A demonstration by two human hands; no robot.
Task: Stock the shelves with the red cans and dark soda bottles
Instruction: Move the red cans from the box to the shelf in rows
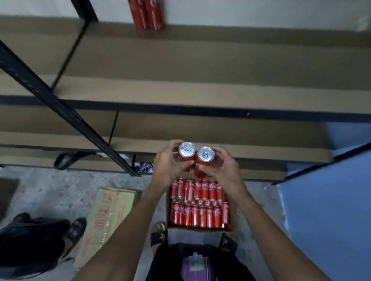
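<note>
Left hand (pixel 168 169) gripping left can (pixel 187 150), right hand (pixel 222 169) gripping right can (pixel 205 156); cans standing upright, touching; shelf (pixel 199 91) lying ahead, above both hands.

Only one view exists, from a wide-angle camera on the person's head. It faces forward and steeply down. The shelves (pixel 178 94) cross the frame from 9 to 3 o'clock and fill the upper half toward 12, while the person's own legs (pixel 174 267) sit at 6 o'clock. The left hand (pixel 168 164) and right hand (pixel 223 166) are near the lens, just below centre, with the floor (pixel 45 191) well beneath them.
</note>
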